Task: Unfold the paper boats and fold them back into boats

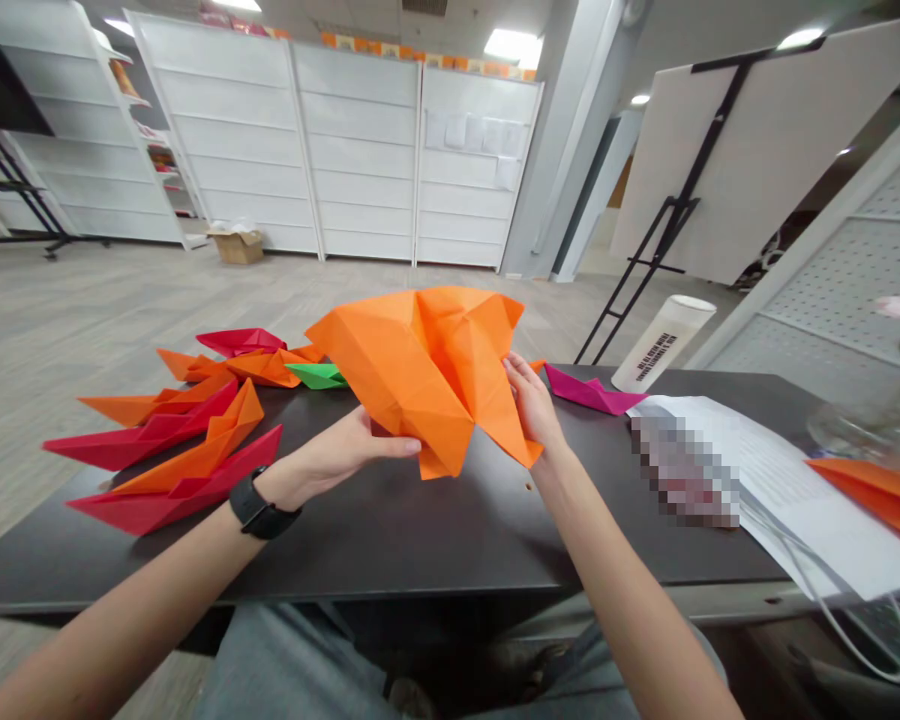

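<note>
Creased orange paper point(424, 370) in the grip of left hand point(360, 443) and right hand point(532, 405) above the dark table point(420, 535)

I watch through one head-worn camera set just behind and above the near edge of the dark table point(427, 545), close over it, facing forward and down, taking in the lap point(292, 665) on its near side and white panels point(360, 150) well beyond it.
</note>
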### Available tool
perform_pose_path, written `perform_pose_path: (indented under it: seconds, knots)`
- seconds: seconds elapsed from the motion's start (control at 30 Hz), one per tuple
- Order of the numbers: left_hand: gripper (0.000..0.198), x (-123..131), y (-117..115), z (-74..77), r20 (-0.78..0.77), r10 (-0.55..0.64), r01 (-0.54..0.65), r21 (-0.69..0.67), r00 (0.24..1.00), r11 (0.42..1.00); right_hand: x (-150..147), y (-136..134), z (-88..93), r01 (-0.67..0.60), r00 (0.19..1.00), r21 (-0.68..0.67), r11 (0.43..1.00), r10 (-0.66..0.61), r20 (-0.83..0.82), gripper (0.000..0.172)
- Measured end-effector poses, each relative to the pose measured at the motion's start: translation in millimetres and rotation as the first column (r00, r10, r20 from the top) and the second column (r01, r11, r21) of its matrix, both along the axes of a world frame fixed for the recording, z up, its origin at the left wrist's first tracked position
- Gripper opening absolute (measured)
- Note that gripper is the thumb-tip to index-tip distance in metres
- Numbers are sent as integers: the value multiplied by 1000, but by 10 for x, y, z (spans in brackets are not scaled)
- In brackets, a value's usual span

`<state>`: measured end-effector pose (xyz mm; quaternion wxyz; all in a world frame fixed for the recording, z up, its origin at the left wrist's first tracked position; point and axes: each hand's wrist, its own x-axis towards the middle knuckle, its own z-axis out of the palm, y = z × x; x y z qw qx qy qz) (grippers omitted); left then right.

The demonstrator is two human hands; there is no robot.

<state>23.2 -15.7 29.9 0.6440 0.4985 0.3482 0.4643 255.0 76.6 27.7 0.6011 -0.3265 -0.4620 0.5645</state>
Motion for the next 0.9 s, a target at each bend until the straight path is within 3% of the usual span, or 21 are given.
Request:
perform_pose_path:
  seconds: [0.1,0.2,0.33,0.5,0.63,0.8,0.9]
  knots:
    - [27,6,38,-3,-8,-15,15,4,1000,1000,23,-62,64,-99,994,-79,992,94,-60,38]
    - [28,-24,91,24,58,107,-111,52,992,993,40,-175,133,-242,970,-85,967,242,-15,47]
    - [32,-59,112,70,157,225,-239,72,962,968,12,-279,170,-353,929,-116,928,363,74,40]
    - [21,-88,49,177,244,339,-364,60,908,930,16,-276,211,-257,966,-67,964,253,-60,32]
    - [25,-131,11,242,291,417,-453,65,861,889,84,-264,241,-194,975,-15,981,190,-118,27]
    - [36,-268,11,267,370,434,-502,110,822,858,213,-200,221,-166,983,28,986,167,-71,25]
    - [42,-388,9,270,407,423,-508,126,810,852,280,-90,169,-163,985,-1,987,162,50,30]
